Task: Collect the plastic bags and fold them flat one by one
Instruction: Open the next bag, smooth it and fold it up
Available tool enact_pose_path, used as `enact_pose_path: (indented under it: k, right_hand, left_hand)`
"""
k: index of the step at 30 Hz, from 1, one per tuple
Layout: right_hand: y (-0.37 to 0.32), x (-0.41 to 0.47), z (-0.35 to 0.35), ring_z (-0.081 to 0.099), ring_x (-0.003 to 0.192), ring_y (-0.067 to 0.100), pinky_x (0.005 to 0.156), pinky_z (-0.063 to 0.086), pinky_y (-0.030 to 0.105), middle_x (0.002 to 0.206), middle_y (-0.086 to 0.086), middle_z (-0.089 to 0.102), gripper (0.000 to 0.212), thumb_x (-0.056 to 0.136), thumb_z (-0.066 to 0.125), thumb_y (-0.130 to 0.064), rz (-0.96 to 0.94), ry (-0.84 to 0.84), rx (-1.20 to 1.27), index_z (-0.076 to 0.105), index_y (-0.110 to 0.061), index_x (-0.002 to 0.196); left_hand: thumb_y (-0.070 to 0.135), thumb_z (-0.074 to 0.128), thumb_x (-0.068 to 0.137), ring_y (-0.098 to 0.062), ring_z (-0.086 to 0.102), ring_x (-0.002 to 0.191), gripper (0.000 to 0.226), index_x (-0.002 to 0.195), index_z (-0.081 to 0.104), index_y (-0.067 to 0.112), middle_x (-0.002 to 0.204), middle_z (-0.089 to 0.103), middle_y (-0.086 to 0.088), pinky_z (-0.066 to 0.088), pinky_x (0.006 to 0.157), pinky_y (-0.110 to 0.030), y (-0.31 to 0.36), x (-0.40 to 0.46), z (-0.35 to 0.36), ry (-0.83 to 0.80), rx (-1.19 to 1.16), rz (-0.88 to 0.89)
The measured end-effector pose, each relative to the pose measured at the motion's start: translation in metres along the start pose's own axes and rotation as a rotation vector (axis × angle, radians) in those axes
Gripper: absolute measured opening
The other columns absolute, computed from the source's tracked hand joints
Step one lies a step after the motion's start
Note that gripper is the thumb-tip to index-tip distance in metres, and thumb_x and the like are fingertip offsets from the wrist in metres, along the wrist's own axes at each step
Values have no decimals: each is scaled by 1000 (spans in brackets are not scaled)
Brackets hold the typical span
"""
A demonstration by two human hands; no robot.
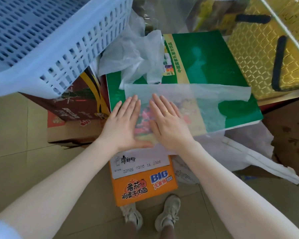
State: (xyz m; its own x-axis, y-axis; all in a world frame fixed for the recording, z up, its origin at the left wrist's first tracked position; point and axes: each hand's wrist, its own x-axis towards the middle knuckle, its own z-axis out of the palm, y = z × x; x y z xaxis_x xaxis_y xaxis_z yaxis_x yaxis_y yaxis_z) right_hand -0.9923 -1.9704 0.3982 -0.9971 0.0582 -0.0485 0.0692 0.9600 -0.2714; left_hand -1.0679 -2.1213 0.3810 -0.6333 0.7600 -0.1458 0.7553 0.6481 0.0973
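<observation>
A thin translucent white plastic bag [205,99] lies spread flat on top of a green carton [205,57], its handles reaching right. Both palms press down on the bag's left part: my left hand [124,123] and my right hand [167,123] lie side by side, fingers straight and together, pointing away from me. A crumpled whitish plastic bag [136,54] sits behind the flat one on the carton's far left. Another white bag [245,152] hangs off to the lower right, below the carton.
A light blue slotted basket [47,37] tilts at the upper left over brown cartons [79,104]. A gold patterned box with black handles [259,54] stands at the right. An orange noodle carton [143,185] is under the green one. My shoes [150,214] stand on beige tiles.
</observation>
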Motion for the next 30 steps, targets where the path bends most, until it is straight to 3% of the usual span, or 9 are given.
enact_pose_path:
  k: [5, 7, 9, 10, 12, 15, 22, 27, 30]
  right_hand:
    - [15, 25, 23, 2, 146, 19, 116, -2, 37, 158, -1, 6, 72, 84, 4, -55, 46, -73, -87, 11, -25, 150]
    - [19, 26, 22, -2, 146, 19, 116, -4, 38, 159, -2, 2, 73, 83, 2, -58, 52, -84, -113, 6, -29, 150]
    - [19, 25, 20, -4, 146, 19, 116, -5, 37, 158, -1, -1, 74, 83, 0, -57, 54, -84, -110, 4, -25, 150]
    - [18, 25, 20, -4, 146, 19, 116, -5, 37, 158, 0, 0, 75, 84, 0, -55, 56, -79, -96, 4, -21, 150]
    - [18, 25, 22, -1, 146, 19, 116, -5, 35, 158, 4, 4, 74, 85, 2, -51, 73, -60, -75, 7, -15, 150]
    - [33, 21, 21, 8, 146, 21, 116, 1, 36, 157, 7, 14, 75, 87, 11, -54, 133, 0, -88, 16, -11, 149]
    - [103, -8, 1, -6, 146, 18, 115, -8, 34, 158, 3, -4, 82, 80, -2, -62, 300, -54, -114, 0, -20, 151]
    - [149, -34, -16, 0, 146, 23, 116, 1, 42, 158, 9, 1, 80, 85, 9, -58, 513, -24, -145, 4, -13, 150]
    - [151, -34, -29, 1, 146, 24, 115, -3, 48, 158, 9, 3, 71, 95, 21, -53, 547, -49, -167, 7, -11, 150]
  left_hand:
    - [93, -6, 53, -18, -17, 141, 122, 142, -19, 10, 150, -24, -5, -13, 113, -33, 2, -13, -1, -63, 9, 22]
    - [76, 0, 74, -23, 8, 143, 101, 147, 2, 6, 155, 4, -12, 4, 116, -35, 8, -6, -10, 8, -38, -35]
    - [49, 15, 87, -32, 43, 127, 75, 140, 32, -1, 138, 45, -20, 31, 107, -40, 19, 8, -17, 83, -77, -100]
    - [42, 18, 88, -33, 47, 123, 68, 137, 38, -2, 133, 50, -20, 34, 105, -41, 23, 17, -17, 132, -106, -113]
    - [44, 11, 87, -28, 31, 136, 71, 142, 29, 2, 147, 33, -17, 16, 113, -35, 27, 32, -13, 132, -188, -115]
    - [54, -2, 81, -22, 7, 144, 82, 147, 12, 7, 156, 8, -10, -9, 110, -26, 26, 40, 0, 98, -210, -159]
    - [76, -3, 70, -21, -11, 143, 102, 147, -6, 10, 155, -13, -11, -13, 112, -30, 27, 39, 3, 20, -94, -213]
    - [90, -5, 55, -26, -16, 142, 119, 147, -9, 14, 154, -17, -15, -12, 112, -35, 28, 40, 1, -22, -76, -248]
    - [93, -2, 50, -28, -19, 141, 122, 147, -12, 20, 153, -20, -16, -13, 111, -36, 29, 40, -2, -54, -67, -262]
